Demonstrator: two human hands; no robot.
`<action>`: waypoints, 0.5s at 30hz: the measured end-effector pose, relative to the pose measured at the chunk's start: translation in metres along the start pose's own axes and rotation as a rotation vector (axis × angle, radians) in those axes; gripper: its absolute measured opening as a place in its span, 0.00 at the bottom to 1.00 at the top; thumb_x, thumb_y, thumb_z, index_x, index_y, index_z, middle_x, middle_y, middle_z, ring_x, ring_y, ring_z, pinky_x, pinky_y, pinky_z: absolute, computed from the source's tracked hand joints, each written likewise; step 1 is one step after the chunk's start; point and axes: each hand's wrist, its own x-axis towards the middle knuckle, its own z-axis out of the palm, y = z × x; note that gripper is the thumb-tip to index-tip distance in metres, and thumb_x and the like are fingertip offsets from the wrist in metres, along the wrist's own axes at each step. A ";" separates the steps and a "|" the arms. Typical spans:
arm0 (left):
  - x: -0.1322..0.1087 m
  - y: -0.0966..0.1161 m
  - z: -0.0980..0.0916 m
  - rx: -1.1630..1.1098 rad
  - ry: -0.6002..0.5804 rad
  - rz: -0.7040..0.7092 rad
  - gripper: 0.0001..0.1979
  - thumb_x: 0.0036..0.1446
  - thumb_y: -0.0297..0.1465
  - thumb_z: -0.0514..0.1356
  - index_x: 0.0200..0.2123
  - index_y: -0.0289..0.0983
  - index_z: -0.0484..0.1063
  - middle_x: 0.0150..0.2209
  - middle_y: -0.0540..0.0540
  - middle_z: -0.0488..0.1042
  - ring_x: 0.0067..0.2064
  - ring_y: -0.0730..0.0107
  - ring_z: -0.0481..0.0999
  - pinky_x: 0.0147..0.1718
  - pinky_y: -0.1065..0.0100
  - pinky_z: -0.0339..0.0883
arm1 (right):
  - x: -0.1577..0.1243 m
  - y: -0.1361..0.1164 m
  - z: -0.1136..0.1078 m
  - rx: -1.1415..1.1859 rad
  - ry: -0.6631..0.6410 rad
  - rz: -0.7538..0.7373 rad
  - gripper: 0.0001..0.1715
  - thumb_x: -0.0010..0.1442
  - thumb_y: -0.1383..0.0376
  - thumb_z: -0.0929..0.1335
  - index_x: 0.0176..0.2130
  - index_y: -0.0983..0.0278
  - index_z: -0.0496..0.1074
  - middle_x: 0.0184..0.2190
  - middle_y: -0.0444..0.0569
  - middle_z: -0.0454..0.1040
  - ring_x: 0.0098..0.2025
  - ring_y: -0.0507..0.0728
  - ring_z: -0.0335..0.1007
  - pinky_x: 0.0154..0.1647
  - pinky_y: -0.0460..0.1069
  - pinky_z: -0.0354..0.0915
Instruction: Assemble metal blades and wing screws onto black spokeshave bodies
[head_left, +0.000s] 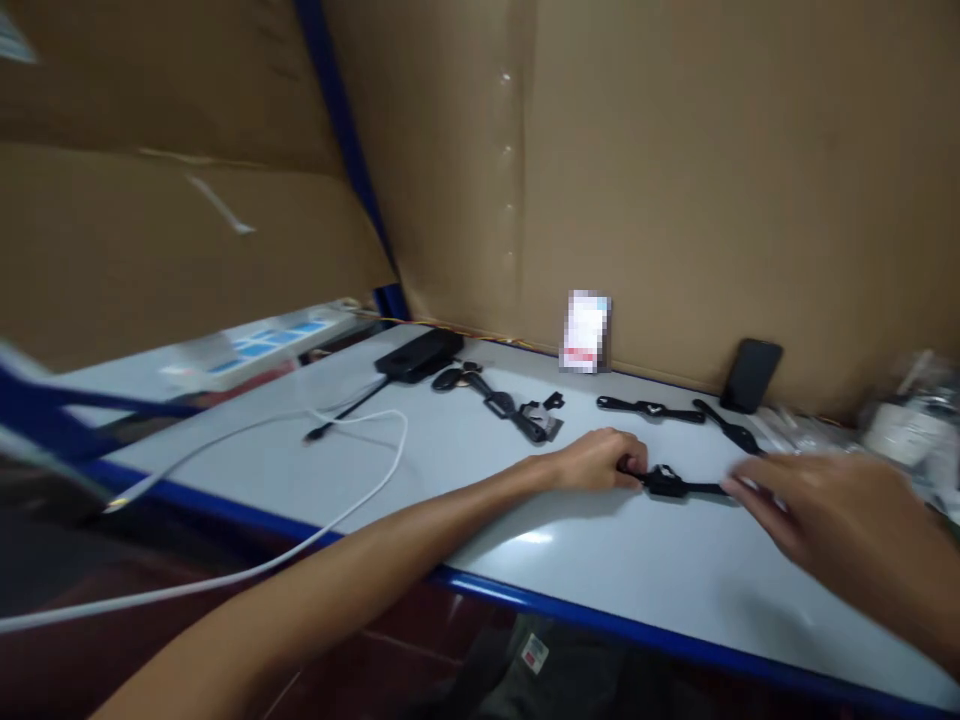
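Observation:
A black watch band [666, 481] with a squarish frame in its middle stretches flat between my two hands, just over the white tabletop. My left hand [600, 458] has its fingers curled round the left end. At the right end, my right hand [817, 505] pinches the strap between thumb and fingers; it is somewhat smeared by motion. Behind them lie another black band [651, 409] and a third one [727, 428], the latter partly behind my right hand. Further left rests a similar black strap [499, 403] beside small black and grey pieces [541, 415].
A dark phone [751, 375] and a pixelated bright rectangle [586, 332] lean on the cardboard wall [675, 200]. Left are a black box [421, 354] with a short cable, a white cable [401, 450] over the blue edge, and a power strip [262, 350]. Clear plastic bags [806, 432] lie right.

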 end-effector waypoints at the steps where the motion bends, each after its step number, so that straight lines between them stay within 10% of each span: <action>1: 0.000 0.000 0.001 0.004 0.003 0.004 0.04 0.54 0.26 0.67 0.34 0.38 0.76 0.35 0.47 0.76 0.36 0.65 0.71 0.37 0.65 0.62 | 0.033 -0.001 0.001 0.008 -0.092 0.030 0.07 0.67 0.62 0.71 0.38 0.59 0.81 0.35 0.49 0.82 0.36 0.58 0.77 0.37 0.51 0.68; 5: 0.000 -0.003 0.002 0.009 0.004 0.005 0.03 0.54 0.27 0.64 0.34 0.38 0.76 0.31 0.49 0.74 0.33 0.66 0.70 0.34 0.66 0.60 | 0.111 0.003 0.023 0.327 -0.314 0.173 0.09 0.62 0.72 0.71 0.37 0.62 0.82 0.35 0.48 0.83 0.36 0.56 0.78 0.38 0.49 0.67; 15: 0.000 -0.008 0.004 -0.054 -0.014 -0.070 0.07 0.56 0.34 0.63 0.36 0.38 0.77 0.31 0.49 0.73 0.33 0.67 0.69 0.34 0.66 0.61 | 0.082 -0.004 0.062 0.342 -0.299 0.092 0.27 0.58 0.81 0.64 0.45 0.58 0.83 0.44 0.49 0.80 0.44 0.57 0.75 0.48 0.53 0.68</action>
